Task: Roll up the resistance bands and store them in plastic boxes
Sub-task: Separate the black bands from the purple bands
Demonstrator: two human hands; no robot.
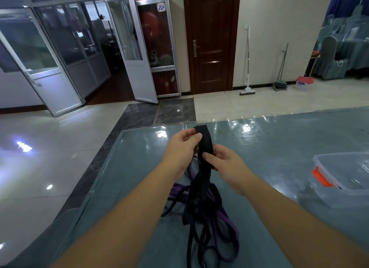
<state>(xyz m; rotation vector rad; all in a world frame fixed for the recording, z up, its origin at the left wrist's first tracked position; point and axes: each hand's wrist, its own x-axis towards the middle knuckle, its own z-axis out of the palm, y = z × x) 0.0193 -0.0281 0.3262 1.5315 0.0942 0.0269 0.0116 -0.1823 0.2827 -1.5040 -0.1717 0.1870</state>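
A black resistance band [205, 142] is held up above the table, its folded top end standing between my hands. My left hand [181, 150] pinches that top end between thumb and fingers. My right hand [223, 164] grips the band a little lower, thumb on its front. The rest of the black band hangs down into a tangled heap of black and purple bands [209, 213] lying on the table in front of me. A clear plastic box [343, 177] with an orange clip stands open at the right, apart from both hands.
The table [279, 140] has a blue-grey cloth under a glossy clear cover; its far edge and left corner are near. Beyond lie a tiled floor, glass doors at the left, a brown door, and a mop and dustpan by the wall.
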